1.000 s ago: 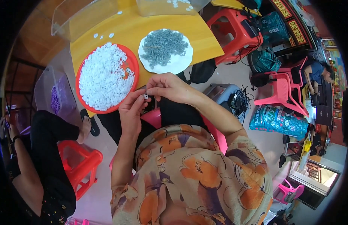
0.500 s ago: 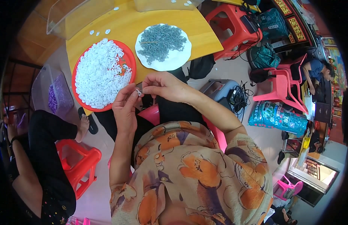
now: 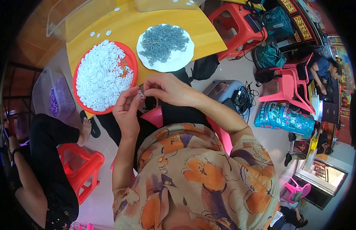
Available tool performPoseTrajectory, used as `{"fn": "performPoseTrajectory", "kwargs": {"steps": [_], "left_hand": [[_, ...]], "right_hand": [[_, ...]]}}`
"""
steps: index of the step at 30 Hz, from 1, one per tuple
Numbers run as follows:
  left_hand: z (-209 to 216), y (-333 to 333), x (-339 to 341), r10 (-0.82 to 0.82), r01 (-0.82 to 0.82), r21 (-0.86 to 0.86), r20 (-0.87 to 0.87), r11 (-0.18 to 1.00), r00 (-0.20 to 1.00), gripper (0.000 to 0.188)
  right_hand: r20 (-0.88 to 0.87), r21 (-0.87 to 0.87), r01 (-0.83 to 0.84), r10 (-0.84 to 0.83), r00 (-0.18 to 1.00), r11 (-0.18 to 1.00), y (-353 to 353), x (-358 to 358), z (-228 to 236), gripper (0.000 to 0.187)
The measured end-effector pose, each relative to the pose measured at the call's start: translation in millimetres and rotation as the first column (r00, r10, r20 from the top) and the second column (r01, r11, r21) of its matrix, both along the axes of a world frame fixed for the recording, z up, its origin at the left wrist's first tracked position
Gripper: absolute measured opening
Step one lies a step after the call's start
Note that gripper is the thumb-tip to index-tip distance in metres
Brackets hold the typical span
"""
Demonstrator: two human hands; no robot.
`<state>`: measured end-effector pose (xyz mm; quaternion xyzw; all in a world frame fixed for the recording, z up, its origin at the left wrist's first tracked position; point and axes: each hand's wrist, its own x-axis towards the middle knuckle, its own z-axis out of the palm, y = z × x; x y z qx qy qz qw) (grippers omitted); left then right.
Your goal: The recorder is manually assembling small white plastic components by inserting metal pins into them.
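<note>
My left hand point(image 3: 127, 109) pinches a small white plastic piece point(image 3: 142, 95) between thumb and fingertips, over my lap near the table edge. Against that piece, the thumb and forefinger of my right hand point(image 3: 166, 89) are pressed together; whatever they hold is too small to make out. Just beyond the left hand lies a round red tray point(image 3: 135, 73) heaped with white plastic pieces point(image 3: 99, 78) that have holes in them. A white scalloped plate point(image 3: 187, 57) with a pile of small grey-green pieces point(image 3: 162, 42) sits farther off, beyond the right hand.
Clear plastic bins point(image 3: 74, 19) stand along the far side of the yellow table point(image 3: 208, 30), near a few loose white pieces. At left, another person's leg point(image 3: 51, 132) is beside a red stool point(image 3: 84, 172) and a bin of purple pieces point(image 3: 55, 96). A grey machine point(image 3: 224, 94) with cables stands at right.
Both hands stay together at the white piece, with only slight finger movement. The whole view has shifted a little; the tray and plate stand as before.
</note>
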<state>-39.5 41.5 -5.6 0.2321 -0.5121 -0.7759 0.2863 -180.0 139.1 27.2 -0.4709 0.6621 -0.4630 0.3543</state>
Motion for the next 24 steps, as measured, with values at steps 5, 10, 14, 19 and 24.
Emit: {"fn": "performPoseTrajectory", "kwargs": {"steps": [5, 10, 14, 19, 24], "left_hand": [[0.7, 1.1, -0.5, 0.017, -0.014, -0.137, 0.017, 0.990, 1.000, 0.018], [0.4, 4.7, 0.9, -0.033, 0.037, -0.151, 0.032, 0.988, 0.999, 0.017], [-0.3, 11.4, -2.1, 0.049, -0.049, -0.071, -0.008, 0.996, 0.999, 0.017], [3.6, 12.7, -2.4, 0.045, -0.042, -0.152, 0.013, 0.988, 0.999, 0.018], [1.0, 13.7, 0.9, 0.094, -0.091, -0.175, 0.008, 0.980, 0.996, 0.016]], "right_hand": [[-0.243, -0.079, 0.014, -0.032, 0.969, 0.997, -1.9, 3.5, 5.9, 0.012], [-0.232, -0.070, 0.001, -0.017, 0.972, 0.998, -2.1, 2.5, 10.3, 0.012], [-0.264, -0.116, 0.021, -0.052, 0.963, 0.993, 0.8, 2.7, 9.0, 0.013], [-0.152, -0.044, 0.056, -0.062, 0.987, 0.998, 5.3, 2.7, 12.6, 0.014], [-0.140, -0.116, 0.028, -0.044, 0.989, 0.993, 1.7, 5.2, 7.9, 0.014]]}}
